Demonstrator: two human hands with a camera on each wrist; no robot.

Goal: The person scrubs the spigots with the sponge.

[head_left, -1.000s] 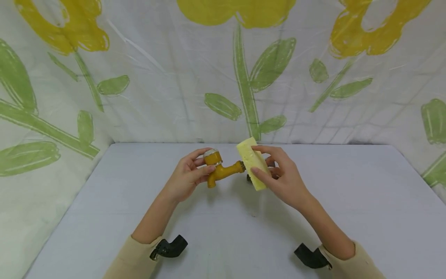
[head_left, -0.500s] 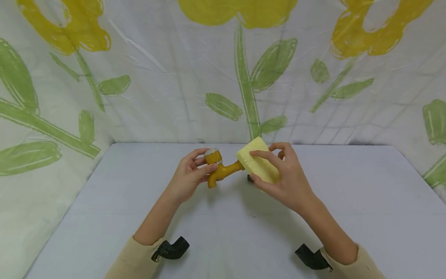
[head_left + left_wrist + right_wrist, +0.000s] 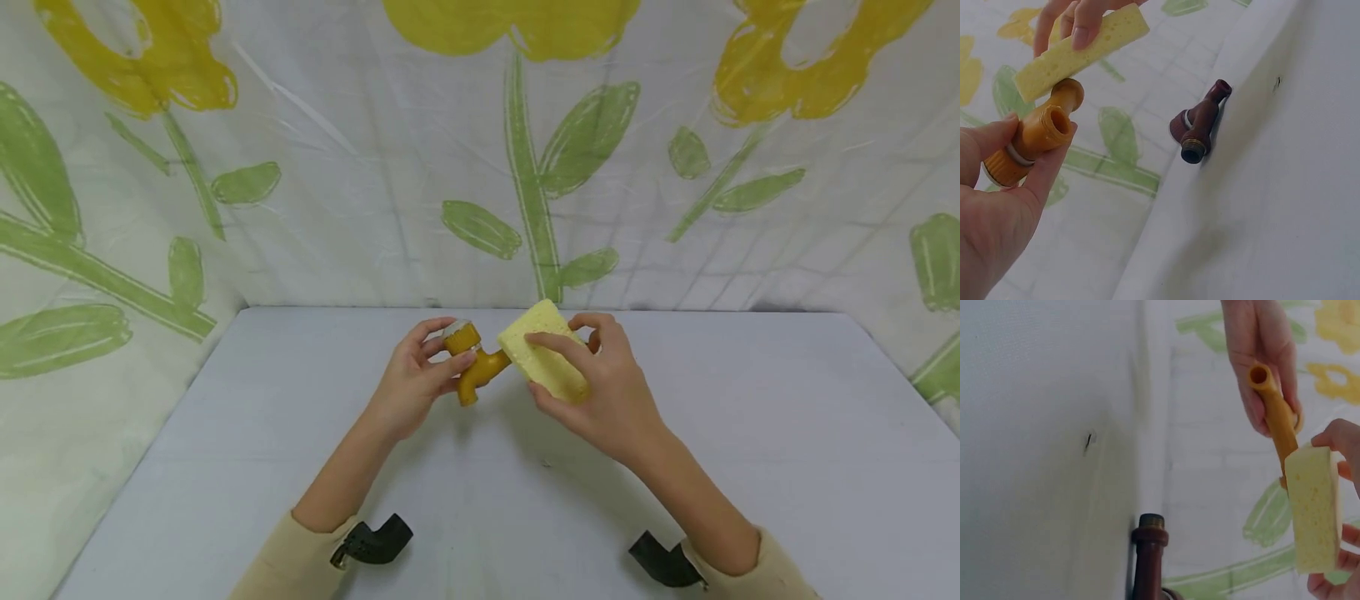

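Observation:
My left hand [image 3: 412, 383] grips a yellow tap [image 3: 487, 367] above the table, thumb and fingers round its body near the ridged knob. A pale yellow sponge [image 3: 558, 375] is pinched between the thumb and fingers of my right hand [image 3: 611, 392]. In the head view the sponge covers the far end of the tap's pipe. The left wrist view has the sponge [image 3: 1085, 53] touching the pipe of the tap [image 3: 1035, 134], whose spout opening faces that camera. In the right wrist view, the sponge [image 3: 1313, 512] lies along the lower part of the tap [image 3: 1279, 419].
A dark red tap [image 3: 1200, 122] with a threaded end lies on the white table [image 3: 1272, 206]; the sponge and right hand hide it in the head view. Behind the table hangs a white sheet [image 3: 337, 208] painted with flowers. Black curved pieces [image 3: 372, 542] stick out at both sleeves.
The sponge has turned from a narrow side to its broad face and moved left along the pipe, covering the end that showed before. My left hand and the tap have shifted slightly right.

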